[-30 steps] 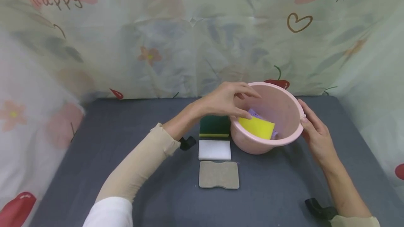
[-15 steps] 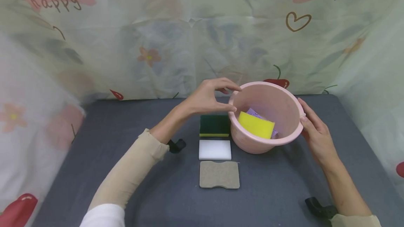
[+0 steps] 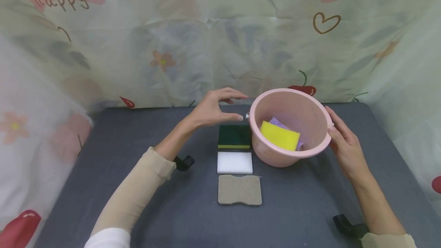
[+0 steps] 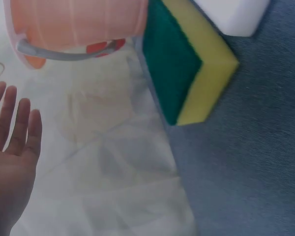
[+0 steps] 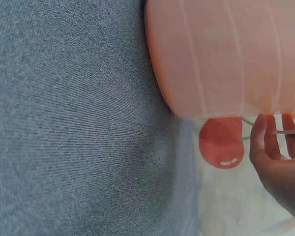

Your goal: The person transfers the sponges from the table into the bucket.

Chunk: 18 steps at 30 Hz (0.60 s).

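- Right of centre, the pink bucket [image 3: 273, 158] holds a yellow sponge [image 3: 280, 136]; the right hand [image 3: 346, 146] grips its edge.
- Upper centre: the left hand [image 3: 214, 109], empty, thumb and fingers apart.
- Loading seems in hand; next likely calls for pinching the green-topped sponge [image 3: 234, 136].

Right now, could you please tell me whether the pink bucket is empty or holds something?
It holds something: in the head view, the pink bucket has a yellow sponge-like block inside, partly covering something purple.
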Available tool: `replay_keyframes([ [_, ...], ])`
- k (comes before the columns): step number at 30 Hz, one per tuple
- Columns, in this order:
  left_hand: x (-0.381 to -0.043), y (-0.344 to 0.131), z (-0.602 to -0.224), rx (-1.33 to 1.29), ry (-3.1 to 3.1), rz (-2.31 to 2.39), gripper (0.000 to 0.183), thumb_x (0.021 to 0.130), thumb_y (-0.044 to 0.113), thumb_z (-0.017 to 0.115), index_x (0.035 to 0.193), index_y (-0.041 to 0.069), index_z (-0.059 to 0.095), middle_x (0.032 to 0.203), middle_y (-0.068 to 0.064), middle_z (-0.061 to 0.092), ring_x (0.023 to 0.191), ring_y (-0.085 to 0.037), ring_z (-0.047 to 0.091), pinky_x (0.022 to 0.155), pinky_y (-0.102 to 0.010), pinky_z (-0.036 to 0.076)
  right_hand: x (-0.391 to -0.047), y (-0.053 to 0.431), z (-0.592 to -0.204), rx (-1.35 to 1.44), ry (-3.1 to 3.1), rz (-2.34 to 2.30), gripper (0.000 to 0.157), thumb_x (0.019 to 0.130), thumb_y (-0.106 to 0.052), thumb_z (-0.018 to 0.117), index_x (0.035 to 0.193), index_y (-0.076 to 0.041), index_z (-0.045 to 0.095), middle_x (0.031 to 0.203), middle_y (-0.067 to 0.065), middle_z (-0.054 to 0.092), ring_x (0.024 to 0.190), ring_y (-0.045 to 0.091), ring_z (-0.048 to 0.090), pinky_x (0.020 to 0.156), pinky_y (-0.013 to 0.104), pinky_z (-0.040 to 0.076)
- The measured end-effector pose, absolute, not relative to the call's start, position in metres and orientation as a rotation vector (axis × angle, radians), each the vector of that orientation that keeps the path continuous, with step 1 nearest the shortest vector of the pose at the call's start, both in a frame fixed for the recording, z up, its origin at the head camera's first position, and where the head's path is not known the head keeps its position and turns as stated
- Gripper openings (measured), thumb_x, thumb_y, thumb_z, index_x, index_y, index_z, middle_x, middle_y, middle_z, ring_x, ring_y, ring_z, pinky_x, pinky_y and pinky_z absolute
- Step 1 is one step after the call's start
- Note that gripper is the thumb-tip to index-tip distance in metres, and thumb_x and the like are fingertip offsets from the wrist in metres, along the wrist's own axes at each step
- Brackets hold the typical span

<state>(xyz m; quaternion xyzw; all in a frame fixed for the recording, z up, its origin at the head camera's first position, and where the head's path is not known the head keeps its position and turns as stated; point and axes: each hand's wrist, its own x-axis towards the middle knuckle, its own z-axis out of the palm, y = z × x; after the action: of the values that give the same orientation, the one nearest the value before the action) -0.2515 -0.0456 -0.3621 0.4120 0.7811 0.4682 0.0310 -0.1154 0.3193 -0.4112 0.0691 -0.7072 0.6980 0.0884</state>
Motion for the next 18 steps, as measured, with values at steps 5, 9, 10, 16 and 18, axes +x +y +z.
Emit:
replay_keyframes([
  [5, -0.253, -0.055, -0.371, 1.232, 2.43, 1.439, 0.056, 0.08, 0.024, 0.085, 0.131, 0.013, 0.066, 0.131, 0.001, 0.062, 0.121, -0.013, 0.055, 0.099, -0.036, 0.047, -0.116, 0.32, -0.411, 0.2, -2.118, 2.064, 0.051, 0.105, -0.014, 0.048, 0.155, -0.014, 0.036, 0.158, 0.001, 0.036, 0.135, 0.007, 0.041, 0.095, 0.011, 0.044],
  [9, -0.254, -0.062, -0.381, 1.219, 2.451, 1.424, 0.057, 0.08, 0.026, 0.085, 0.132, 0.015, 0.065, 0.131, 0.003, 0.063, 0.122, -0.013, 0.055, 0.099, -0.035, 0.047, -0.116, 0.32, -0.41, 0.203, -2.107, 2.074, 0.051, 0.105, -0.013, 0.048, 0.155, -0.014, 0.036, 0.158, 0.001, 0.035, 0.135, 0.007, 0.041, 0.095, 0.011, 0.043],
  [10, -0.254, -0.064, -0.384, 1.214, 2.456, 1.417, 0.057, 0.08, 0.027, 0.085, 0.133, 0.015, 0.065, 0.131, 0.003, 0.062, 0.122, -0.014, 0.055, 0.099, -0.035, 0.047, -0.115, 0.32, -0.41, 0.205, -2.104, 2.078, 0.051, 0.105, -0.013, 0.048, 0.155, -0.014, 0.036, 0.158, 0.001, 0.035, 0.135, 0.007, 0.041, 0.095, 0.011, 0.043],
  [16, -0.253, -0.073, -0.405, 1.17, 2.469, 1.378, 0.059, 0.08, 0.028, 0.085, 0.134, 0.019, 0.063, 0.135, 0.004, 0.06, 0.125, -0.017, 0.054, 0.101, -0.036, 0.045, -0.115, 0.32, -0.412, 0.209, -2.086, 2.1, 0.051, 0.105, -0.012, 0.048, 0.155, -0.013, 0.036, 0.158, 0.001, 0.036, 0.134, 0.006, 0.042, 0.094, 0.011, 0.044],
  [18, -0.252, -0.076, -0.41, 1.144, 2.471, 1.361, 0.06, 0.08, 0.029, 0.085, 0.135, 0.019, 0.063, 0.136, 0.004, 0.059, 0.126, -0.016, 0.053, 0.102, -0.039, 0.045, -0.115, 0.32, -0.412, 0.211, -2.086, 2.1, 0.051, 0.105, -0.011, 0.048, 0.155, -0.013, 0.036, 0.158, 0.001, 0.036, 0.134, 0.006, 0.043, 0.094, 0.011, 0.044],
])
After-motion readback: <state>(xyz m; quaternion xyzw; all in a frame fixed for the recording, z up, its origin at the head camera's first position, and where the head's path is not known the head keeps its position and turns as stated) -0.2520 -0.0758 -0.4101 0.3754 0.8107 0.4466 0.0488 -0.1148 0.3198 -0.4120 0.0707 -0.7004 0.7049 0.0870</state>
